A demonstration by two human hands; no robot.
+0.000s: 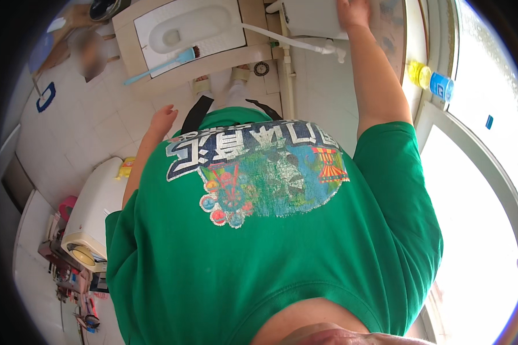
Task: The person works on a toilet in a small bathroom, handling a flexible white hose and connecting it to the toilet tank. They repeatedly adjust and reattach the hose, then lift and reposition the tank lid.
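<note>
My right arm stretches far forward on the right, and my right hand [354,12] is at the upper edge of the head view, beside a white boxy fixture [313,17]. Its fingertips are cut off, so I cannot tell whether it holds anything. On the left, my left hand [164,118] hangs beside my body with its fingers loosely apart and nothing in them. Ahead of my feet, a white squat toilet [227,40] is set in a tiled step. A light blue toilet brush [166,65] with dark bristles lies across its near edge.
A white pipe [288,41] runs from the toilet toward the right. A yellow container [419,74] and a blue one [441,86] stand by the bright window. At left are a white rounded appliance [92,204] and cluttered small items [75,282]. A floor drain [261,68] lies near my feet.
</note>
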